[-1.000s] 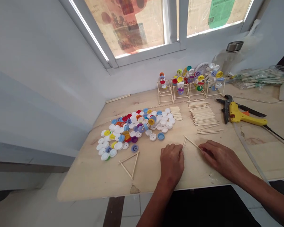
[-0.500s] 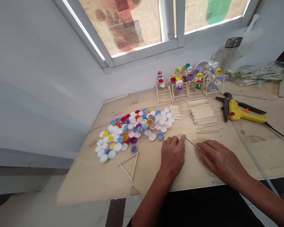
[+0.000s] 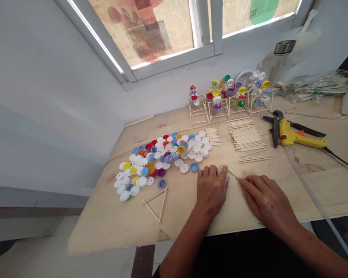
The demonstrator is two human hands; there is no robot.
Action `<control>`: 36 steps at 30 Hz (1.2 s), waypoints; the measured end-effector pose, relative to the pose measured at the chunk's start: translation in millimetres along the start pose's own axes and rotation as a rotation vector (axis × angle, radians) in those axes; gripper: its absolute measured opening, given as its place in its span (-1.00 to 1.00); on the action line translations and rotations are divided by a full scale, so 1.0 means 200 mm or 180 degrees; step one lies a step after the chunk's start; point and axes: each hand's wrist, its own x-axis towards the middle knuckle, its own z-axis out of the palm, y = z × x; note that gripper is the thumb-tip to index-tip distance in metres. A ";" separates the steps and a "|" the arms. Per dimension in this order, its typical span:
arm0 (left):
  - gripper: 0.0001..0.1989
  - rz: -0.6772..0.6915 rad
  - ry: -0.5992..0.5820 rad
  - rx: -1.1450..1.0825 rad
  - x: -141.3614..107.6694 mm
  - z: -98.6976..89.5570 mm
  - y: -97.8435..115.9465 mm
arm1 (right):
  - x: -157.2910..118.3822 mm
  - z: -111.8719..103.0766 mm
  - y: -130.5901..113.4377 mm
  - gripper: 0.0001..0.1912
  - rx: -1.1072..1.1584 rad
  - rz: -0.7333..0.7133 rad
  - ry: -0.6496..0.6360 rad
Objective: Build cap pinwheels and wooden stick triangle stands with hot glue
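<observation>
A thin wooden stick [image 3: 233,173] lies at a slant between my two hands on the table. My left hand [image 3: 211,189] rests on the tabletop with fingers bent, its index finger and thumb at the stick's far end. My right hand [image 3: 265,197] grips the nearer end, which its fingers hide. To the left of my left hand, three sticks form a triangle [image 3: 163,204] lying flat. Beyond it spreads a heap of coloured and white bottle caps [image 3: 141,181]. A pile of long sticks [image 3: 247,137] and a smaller bunch of short sticks [image 3: 213,137] lie past my hands.
Stick frames carrying cap wheels [image 3: 217,102] stand along the wall, near a glass bottle [image 3: 278,63]. At right lie a yellow glue gun [image 3: 303,139] with its cord and black-handled cutters [image 3: 275,131]. A bag of sticks [image 3: 319,87] sits at the back right.
My right hand has slid closer to my left hand along the stick, so less of the stick shows. The whole view has shifted slightly. Other things stay in place.
</observation>
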 end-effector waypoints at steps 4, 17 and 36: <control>-0.67 0.0000 0.0065 0.0019 0.00 0.01 0.00 | -0.01 0.01 0.01 -0.73 0.0010 -0.0011 0.0014; -0.66 -0.0533 0.0243 -0.0722 -0.12 -0.03 -0.06 | -0.05 0.02 0.07 -0.77 0.0532 0.0376 0.0237; -0.85 -0.0633 0.0550 -0.0921 -0.22 0.00 -0.02 | -0.06 0.04 0.08 -0.79 0.0546 0.0432 0.0312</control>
